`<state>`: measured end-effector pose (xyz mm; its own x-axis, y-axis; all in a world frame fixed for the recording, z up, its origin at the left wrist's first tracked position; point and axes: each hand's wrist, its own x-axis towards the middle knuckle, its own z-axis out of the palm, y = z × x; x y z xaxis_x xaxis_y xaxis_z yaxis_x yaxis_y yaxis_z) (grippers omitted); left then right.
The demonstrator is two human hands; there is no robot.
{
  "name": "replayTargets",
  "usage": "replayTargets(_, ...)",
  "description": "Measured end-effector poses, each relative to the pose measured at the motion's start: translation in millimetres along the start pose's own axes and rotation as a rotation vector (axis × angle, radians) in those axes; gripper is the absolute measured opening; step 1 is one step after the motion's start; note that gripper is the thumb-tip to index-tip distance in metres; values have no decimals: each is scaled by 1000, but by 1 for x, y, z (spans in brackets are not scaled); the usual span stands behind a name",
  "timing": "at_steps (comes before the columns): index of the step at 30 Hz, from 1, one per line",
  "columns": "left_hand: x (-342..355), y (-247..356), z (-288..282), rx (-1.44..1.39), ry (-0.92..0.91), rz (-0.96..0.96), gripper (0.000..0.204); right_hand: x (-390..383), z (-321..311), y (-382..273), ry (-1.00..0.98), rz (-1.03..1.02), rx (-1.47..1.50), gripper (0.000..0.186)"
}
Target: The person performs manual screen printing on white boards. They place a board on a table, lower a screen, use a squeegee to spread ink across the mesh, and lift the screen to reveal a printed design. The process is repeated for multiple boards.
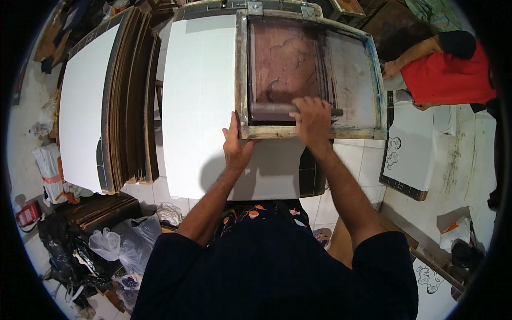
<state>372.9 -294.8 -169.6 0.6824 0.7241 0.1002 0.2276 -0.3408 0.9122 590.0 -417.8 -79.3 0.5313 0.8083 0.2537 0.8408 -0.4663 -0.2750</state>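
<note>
A wooden screen printing frame (314,131) lies over the right part of a white-covered printing board (200,80). Dark ink marks the reddish-brown mesh (285,58) inside it. My right hand (313,120) is closed around a squeegee (337,112) near the frame's front bar; most of the squeegee's handle is hidden under the fingers. My left hand (237,152) grips the frame's near left corner, its fingers along the outer side and its thumb by the front bar. Metal hinge clamps (255,8) hold the frame's far edge.
At the left stands a stack of boards (125,101) topped by white cloth. Plastic bags (128,242) lie on the floor at lower left. A person in a red top (448,74) reaches in at the right, beside a board with a printed figure (410,144). Another printed sheet (434,282) lies lower right.
</note>
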Motion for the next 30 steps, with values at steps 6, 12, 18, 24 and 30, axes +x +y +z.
replayTargets(6,4,7,-2,63,23,-32,107,24,-16,10,-174,-26,94,30)
replayTargets(12,8,14,-2,87,-4,-96,106,28,4,23,-185,-78,113,28)
replayTargets(18,8,23,-6,66,-48,-151,106,187,61,98,6,-146,13,29)
replayTargets(24,7,21,-5,89,-33,-124,104,295,93,137,86,-99,-73,40)
replayTargets(30,5,17,-7,46,-50,-143,106,156,57,84,74,-86,50,29)
